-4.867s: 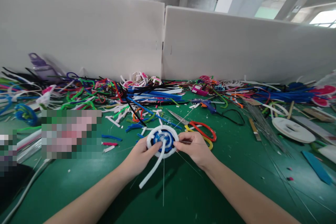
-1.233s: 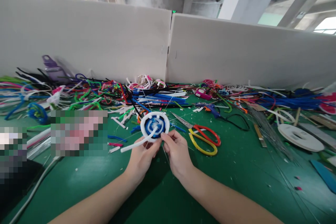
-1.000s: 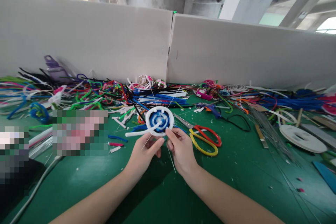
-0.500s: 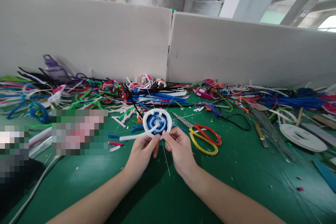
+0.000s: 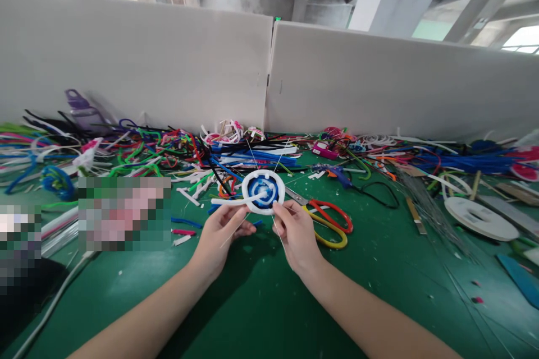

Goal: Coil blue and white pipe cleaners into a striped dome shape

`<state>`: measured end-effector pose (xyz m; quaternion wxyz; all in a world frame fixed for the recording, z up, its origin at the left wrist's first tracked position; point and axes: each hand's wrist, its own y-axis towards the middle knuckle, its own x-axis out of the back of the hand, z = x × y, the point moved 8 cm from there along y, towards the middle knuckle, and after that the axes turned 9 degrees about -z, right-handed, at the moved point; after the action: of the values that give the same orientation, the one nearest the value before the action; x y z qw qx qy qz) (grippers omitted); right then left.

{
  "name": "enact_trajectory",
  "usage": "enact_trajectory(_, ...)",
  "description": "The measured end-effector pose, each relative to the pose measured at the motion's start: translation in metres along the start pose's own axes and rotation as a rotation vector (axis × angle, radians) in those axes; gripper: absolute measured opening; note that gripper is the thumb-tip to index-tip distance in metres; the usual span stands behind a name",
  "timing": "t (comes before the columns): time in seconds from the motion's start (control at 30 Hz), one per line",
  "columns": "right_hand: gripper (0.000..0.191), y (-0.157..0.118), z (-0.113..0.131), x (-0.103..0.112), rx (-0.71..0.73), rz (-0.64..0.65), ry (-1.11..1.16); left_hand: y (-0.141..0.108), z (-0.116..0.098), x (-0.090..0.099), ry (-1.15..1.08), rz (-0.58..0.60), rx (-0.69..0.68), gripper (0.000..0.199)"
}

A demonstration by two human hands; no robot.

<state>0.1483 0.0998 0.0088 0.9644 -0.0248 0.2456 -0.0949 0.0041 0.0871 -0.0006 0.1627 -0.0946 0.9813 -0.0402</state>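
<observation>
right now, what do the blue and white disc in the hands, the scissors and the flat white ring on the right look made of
Blue and white disc: seemingly soft pipe cleaner, judging by its thick, coiled strands. Scissors: grey metal blades; smooth red and yellow handles, probably plastic. Flat white ring: smooth and pale, plastic or card.

Coiled disc (image 5: 264, 192) held btwn left hand (image 5: 219, 235) and right hand (image 5: 300, 235), over mid table (image 5: 261, 314). Scissors (image 5: 310, 203) on table, partly behind right hand; glue gun (image 5: 340, 176) farther back. Far: pipe-cleaner pile (image 5: 252, 154) along partition (image 5: 147, 56), w/ bottle (image 5: 85, 116) at far left. Right side: spool (image 5: 490, 228), wire bundle (image 5: 425, 210) to its left. Cable (image 5: 54, 301) near left.
</observation>
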Motion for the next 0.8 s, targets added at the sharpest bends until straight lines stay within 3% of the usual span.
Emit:
enact_trajectory(0.2,0.026,-0.0007,-0.0024,-0.0014,-0.004,0.05,-0.034,0.002,0.0037,-0.0009,-0.079,0.058,0.062,0.026)
enact_trajectory(0.37,0.025,-0.0005,-0.0037,-0.0031,0.007,0.097,-0.047,0.0001,0.0,-0.0044,-0.072,0.103,0.05,0.016)
enact_trajectory(0.8,0.028,0.0021,0.0017,-0.0072,0.05,0.162,-0.08,-0.001,-0.0009,-0.0031,-0.109,0.083,0.041,0.017)
